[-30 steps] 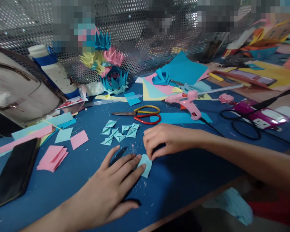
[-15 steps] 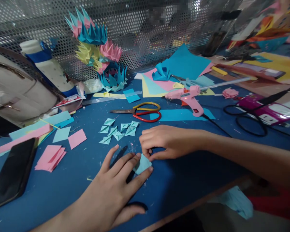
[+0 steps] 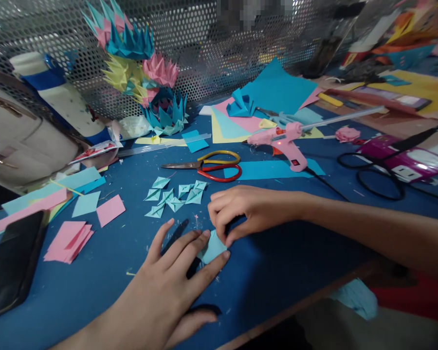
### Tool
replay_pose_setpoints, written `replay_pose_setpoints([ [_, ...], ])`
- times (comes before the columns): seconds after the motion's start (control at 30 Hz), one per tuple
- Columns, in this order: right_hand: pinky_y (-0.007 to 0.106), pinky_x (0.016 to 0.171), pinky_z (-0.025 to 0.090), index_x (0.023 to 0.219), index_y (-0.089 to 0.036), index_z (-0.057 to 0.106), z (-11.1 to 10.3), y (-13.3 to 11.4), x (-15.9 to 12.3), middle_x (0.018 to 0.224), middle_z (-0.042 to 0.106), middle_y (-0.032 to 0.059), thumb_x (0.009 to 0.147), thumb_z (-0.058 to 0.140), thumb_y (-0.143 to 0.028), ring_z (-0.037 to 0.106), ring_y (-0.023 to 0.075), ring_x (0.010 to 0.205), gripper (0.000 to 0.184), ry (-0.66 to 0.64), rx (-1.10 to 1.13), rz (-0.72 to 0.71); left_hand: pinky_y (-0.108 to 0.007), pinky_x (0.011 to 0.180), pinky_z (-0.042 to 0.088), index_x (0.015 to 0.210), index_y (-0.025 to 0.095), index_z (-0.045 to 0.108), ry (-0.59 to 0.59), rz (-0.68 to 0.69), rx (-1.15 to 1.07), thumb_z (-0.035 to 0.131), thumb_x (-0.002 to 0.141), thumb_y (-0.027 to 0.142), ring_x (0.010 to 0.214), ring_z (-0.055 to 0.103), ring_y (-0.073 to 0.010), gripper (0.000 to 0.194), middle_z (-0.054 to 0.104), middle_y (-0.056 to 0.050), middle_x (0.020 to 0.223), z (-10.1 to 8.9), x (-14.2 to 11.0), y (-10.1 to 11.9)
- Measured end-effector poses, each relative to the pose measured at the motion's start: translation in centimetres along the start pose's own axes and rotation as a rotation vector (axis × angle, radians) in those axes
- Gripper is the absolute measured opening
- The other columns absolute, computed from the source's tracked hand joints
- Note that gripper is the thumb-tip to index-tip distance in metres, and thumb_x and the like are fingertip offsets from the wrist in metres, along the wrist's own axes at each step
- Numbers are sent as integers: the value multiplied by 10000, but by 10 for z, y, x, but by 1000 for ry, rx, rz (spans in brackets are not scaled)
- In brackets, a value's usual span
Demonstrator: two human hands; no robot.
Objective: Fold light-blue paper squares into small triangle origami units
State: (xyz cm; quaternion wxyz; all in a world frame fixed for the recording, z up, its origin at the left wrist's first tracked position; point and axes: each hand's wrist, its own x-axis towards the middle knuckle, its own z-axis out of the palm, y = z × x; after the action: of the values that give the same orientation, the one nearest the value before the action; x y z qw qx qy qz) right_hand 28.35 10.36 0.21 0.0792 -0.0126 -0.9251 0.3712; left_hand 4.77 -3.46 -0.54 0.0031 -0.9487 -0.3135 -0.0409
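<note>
A light blue paper square (image 3: 213, 249) lies flat on the blue tabletop, partly covered by my fingers. My left hand (image 3: 168, 282) is spread palm down, its fingertips resting on the paper's left side and near corner. At the right edge of the sheet, my right hand (image 3: 243, 214) has thumb and fingertips pinched together on its corner. Just beyond my hands sit several small folded light blue paper pieces (image 3: 175, 203). Scissors (image 3: 204, 165) with one yellow and one red handle lie behind them.
A pink glue gun (image 3: 286, 143) lies on a blue paper strip, its cord running right to a purple power strip (image 3: 405, 160). Pink squares (image 3: 68, 241) and a phone (image 3: 16, 262) are at left. Folded paper flowers (image 3: 131, 73) stand by the mesh, near a bottle (image 3: 58, 97).
My right thumb and fingertips have closed in on the paper's right corner. My left hand stays spread on the sheet. The whole view has shifted slightly.
</note>
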Motion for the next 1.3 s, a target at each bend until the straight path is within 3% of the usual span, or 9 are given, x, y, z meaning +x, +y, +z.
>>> replay_pose_setpoints([
  [0.3, 273, 779, 376, 942, -154, 654, 1, -10, -1, 946, 610, 55, 993, 551, -285, 515, 170, 878, 174, -56, -180, 64, -566, 1167, -73, 1522, 252, 361, 29, 4, 13, 463, 973, 595, 1322, 430, -309, 655, 525, -131, 1391, 3, 1, 0],
  [0.5, 276, 765, 372, 922, -145, 648, 3, -17, 0, 951, 602, 51, 962, 583, -219, 515, 174, 871, 106, -62, -242, 100, -565, 1170, -59, 1504, 243, 397, 48, 4, 16, 450, 981, 586, 1306, 443, -308, 628, 535, -132, 1382, 3, 2, 0],
  [0.97, 287, 759, 376, 938, -134, 635, 8, -18, 1, 974, 601, 63, 964, 574, -242, 511, 186, 862, 127, -72, -365, 90, -574, 1172, -61, 1509, 208, 394, 70, 13, 31, 430, 972, 623, 1269, 469, -318, 680, 548, -138, 1360, 4, 3, -1],
  [1.07, 285, 772, 385, 946, -141, 644, 6, -18, 0, 989, 610, 62, 961, 579, -226, 526, 184, 883, 108, -70, -300, 112, -571, 1174, -57, 1501, 206, 406, 84, 9, 28, 430, 976, 612, 1262, 474, -315, 664, 557, -133, 1349, 4, 3, 0],
  [1.3, 250, 817, 447, 1026, -140, 669, -12, -6, -3, 988, 621, 70, 956, 620, -297, 587, 154, 930, 179, -71, 98, 127, -569, 1171, -75, 1487, 221, 428, 70, 8, 21, 455, 961, 624, 1302, 425, -311, 663, 532, -135, 1382, 4, 2, -1],
])
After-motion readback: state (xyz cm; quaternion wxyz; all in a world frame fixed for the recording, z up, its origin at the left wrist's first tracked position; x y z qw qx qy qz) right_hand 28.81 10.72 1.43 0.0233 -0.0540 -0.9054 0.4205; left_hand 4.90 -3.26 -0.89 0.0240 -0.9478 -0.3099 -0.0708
